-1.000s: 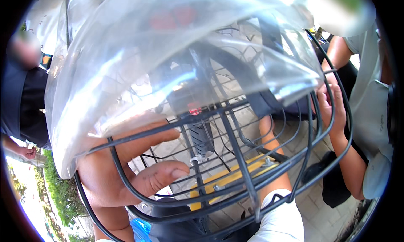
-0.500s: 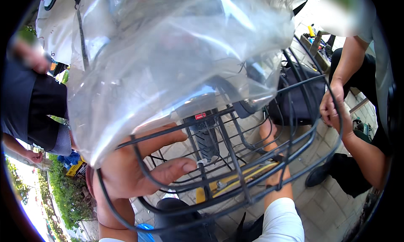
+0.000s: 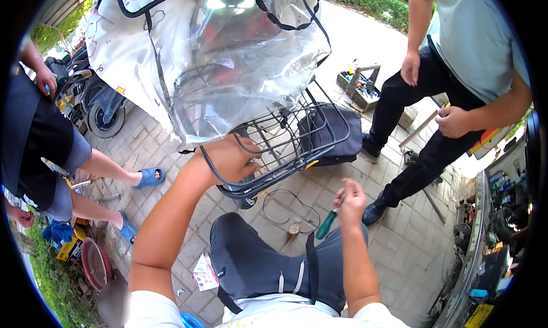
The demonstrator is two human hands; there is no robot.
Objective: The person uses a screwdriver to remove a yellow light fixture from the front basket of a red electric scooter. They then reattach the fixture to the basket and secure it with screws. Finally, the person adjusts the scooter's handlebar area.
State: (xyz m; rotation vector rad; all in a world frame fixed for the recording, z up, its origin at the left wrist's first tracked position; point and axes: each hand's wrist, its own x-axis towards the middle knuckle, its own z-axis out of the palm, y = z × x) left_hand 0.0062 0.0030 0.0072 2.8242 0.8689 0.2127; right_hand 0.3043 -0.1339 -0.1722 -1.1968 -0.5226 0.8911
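Note:
My left hand [image 3: 227, 157] grips the near rim of a black wire basket [image 3: 288, 141] fixed to the front of a scooter. A clear plastic windshield cover [image 3: 240, 59] with a white quilted panel hangs over the scooter above the basket. My right hand [image 3: 351, 198] is closed around a screwdriver with a green handle [image 3: 326, 225], held low over the paving beside my knee. A black bag [image 3: 331, 133] sits against the far side of the basket.
A person in dark trousers and a light shirt [image 3: 456, 82] stands at the right. Another person in blue sandals [image 3: 149, 176] sits at the left. A wire loop [image 3: 288, 205], a small round tin [image 3: 294, 228] and a wooden tool tray [image 3: 359, 85] lie on the brick paving.
The view has pulled back from the basket and plastic cover. My left hand still holds the basket rim. My right hand has come off the basket and now holds the green screwdriver.

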